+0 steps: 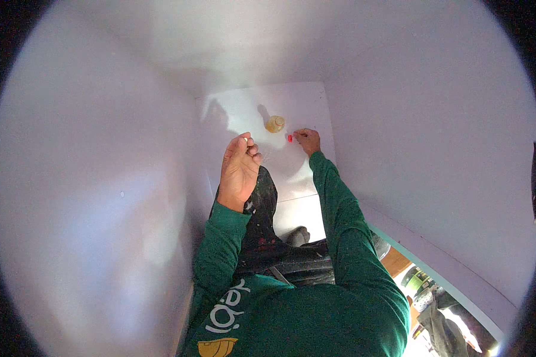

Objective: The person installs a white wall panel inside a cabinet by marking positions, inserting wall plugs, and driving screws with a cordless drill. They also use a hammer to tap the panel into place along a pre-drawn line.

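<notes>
My left hand (239,169) is raised with its palm turned up. Its thumb and fingers pinch a small whitish piece (246,139), too small to make out its kind. Farther right, my right hand (308,141) reaches low over the white floor, its fingers drawn together at a small red cap (290,138). Just beyond the cap, to its left, a clear jar with yellowish contents (275,124) rests on the white surface. Its round mouth shows, and it casts a shadow toward the far left.
Pale walls close in on the left (101,178), the right (435,131) and the far side. My knee in dark trousers (264,193) is below my left hand. A ledge (435,256) runs along the lower right, with a green-labelled container (415,279) and clutter beyond it.
</notes>
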{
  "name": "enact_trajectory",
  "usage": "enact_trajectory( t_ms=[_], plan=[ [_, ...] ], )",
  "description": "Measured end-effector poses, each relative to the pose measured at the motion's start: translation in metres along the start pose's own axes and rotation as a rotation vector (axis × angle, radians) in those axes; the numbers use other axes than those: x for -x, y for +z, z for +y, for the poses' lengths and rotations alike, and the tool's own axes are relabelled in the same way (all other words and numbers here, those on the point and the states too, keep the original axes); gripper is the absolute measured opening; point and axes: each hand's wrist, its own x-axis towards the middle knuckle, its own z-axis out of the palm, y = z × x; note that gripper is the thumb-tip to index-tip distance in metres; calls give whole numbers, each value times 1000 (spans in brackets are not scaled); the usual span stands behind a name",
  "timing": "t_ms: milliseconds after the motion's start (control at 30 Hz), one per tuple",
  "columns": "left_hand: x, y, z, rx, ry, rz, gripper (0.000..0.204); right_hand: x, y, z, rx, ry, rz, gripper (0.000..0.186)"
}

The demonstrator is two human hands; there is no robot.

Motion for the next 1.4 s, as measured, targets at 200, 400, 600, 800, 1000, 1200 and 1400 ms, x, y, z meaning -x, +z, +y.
enact_trajectory(
  t_ms=[200, 400, 600, 800, 1000, 1200, 1400],
  plan=[
    [2, -1, 0, 11, 3, 2, 19, 4, 3, -14, -80, -13, -37, 21],
    [2, 6, -1, 22, -16, -6, 19, 1, 3, -4, 73, -35, -5, 21],
    [2, 6, 1, 22, -13, -9, 20, 3, 7, -18, 119, -15, 3, 23],
    [3, 4, 2, 2, -1, 14, 20, 11, 6, -33, 307, -286, -16, 25],
    [3, 9, 3, 9, -8, -17, 20, 9, 14, -23, 422, -254, -36, 22],
    [4, 8, 2, -2, 5, 0, 21, 16, 13, -27, 526, -487, 82, 18],
    [4, 10, 1, 16, -13, -5, 21, 28, 12, -27, 584, -325, -24, 16]
  ],
)
